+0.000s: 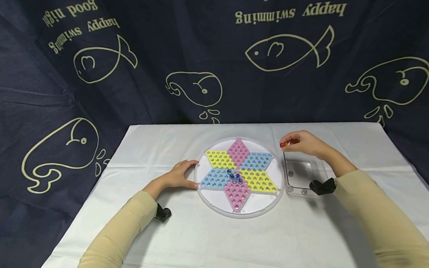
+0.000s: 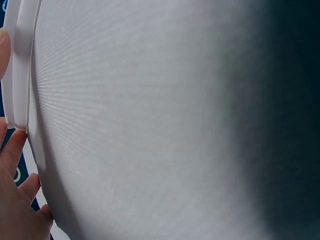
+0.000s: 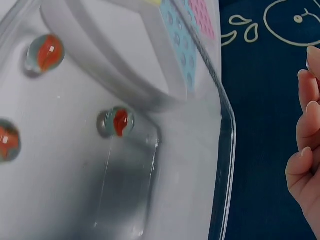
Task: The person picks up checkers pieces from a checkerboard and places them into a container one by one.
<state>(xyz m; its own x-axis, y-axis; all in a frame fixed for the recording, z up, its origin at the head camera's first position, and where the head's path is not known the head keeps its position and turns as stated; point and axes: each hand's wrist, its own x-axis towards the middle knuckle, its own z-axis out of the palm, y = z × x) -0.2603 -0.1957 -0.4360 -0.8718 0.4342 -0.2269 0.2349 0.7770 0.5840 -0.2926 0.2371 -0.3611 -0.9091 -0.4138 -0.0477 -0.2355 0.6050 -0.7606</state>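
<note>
A round white Chinese checkers board with a pink, yellow and blue star lies on the cloth. Several blue marbles are grouped near the star's middle, toward its near pink point. At the board's left rim, my left hand touches the edge with spread thumb and fingers; the left wrist view shows its fingertips against the rim. My right hand is raised beyond the board's right side and pinches a red marble at its fingertips. More red shows between its fingers.
Right of the board stands a clear plastic box, under my right forearm. Inside lie clear glass marbles with orange swirls, including one marble near its inner corner. A white cloth covers the table; behind hangs a dark printed curtain.
</note>
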